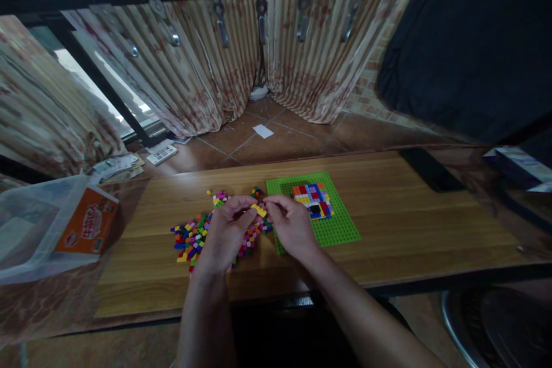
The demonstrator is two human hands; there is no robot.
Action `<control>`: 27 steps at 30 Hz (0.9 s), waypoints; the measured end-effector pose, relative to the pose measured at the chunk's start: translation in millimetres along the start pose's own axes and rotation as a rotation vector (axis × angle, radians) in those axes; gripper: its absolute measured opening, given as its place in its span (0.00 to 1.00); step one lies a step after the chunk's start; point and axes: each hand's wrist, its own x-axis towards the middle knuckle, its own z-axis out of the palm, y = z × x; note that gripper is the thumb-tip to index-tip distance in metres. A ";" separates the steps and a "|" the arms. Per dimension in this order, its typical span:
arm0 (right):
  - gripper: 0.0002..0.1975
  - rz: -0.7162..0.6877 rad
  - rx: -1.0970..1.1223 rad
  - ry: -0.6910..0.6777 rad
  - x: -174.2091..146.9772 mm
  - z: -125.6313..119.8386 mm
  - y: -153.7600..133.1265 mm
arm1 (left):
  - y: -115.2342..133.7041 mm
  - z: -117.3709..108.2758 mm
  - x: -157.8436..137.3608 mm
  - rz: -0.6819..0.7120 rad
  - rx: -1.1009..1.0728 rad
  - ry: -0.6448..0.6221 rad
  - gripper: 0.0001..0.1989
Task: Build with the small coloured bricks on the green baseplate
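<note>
Between the fingertips of both hands sits a yellow toy building brick point(259, 210), held just above the loose pieces. My left hand point(230, 227) pinches it from the left, thumb and forefinger closed. From the other side my right hand point(293, 225) has its thumb and forefinger closed at the brick's right end. Under and around my left hand spreads a pile of small multicoloured bricks point(190, 238). A green studded baseplate point(340, 224) lies partly beneath my right hand. On it stands a block of joined colourful bricks point(314, 198), its near left part hidden by that hand.
The wooden table point(401, 230) bears a black phone point(431, 169) at its far right. To the left stands a clear plastic bin point(43, 230) with an orange label. Curtains point(215, 63) hang beyond, and a white paper point(263, 131) lies on the floor.
</note>
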 end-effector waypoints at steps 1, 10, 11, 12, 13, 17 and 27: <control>0.10 0.007 0.033 -0.020 -1.6 -1.0 0.4 | -1.1 0.4 0.9 0.009 0.010 0.004 0.11; 0.08 -0.043 0.044 -0.101 -9.6 -1.8 -0.3 | -7.4 -3.4 7.1 0.052 0.085 0.005 0.10; 0.08 -0.047 -0.005 -0.094 -8.9 -4.0 -0.8 | -7.4 -9.0 6.8 0.064 0.093 0.029 0.11; 0.08 -0.053 -0.069 -0.083 -8.0 -6.7 -1.2 | -7.2 -15.9 6.1 0.074 0.099 0.064 0.12; 0.08 -0.063 -0.141 -0.072 -6.9 -9.6 -1.2 | -7.0 -23.9 5.1 0.080 0.109 0.107 0.13; 0.08 -0.095 -0.421 -0.128 -3.1 -16.9 3.3 | -8.3 -56.2 -0.3 0.026 0.306 0.256 0.14; 0.07 -0.143 -0.643 -0.308 -9.1 1.1 11.8 | -15.5 -68.9 -4.7 -0.054 0.833 0.041 0.14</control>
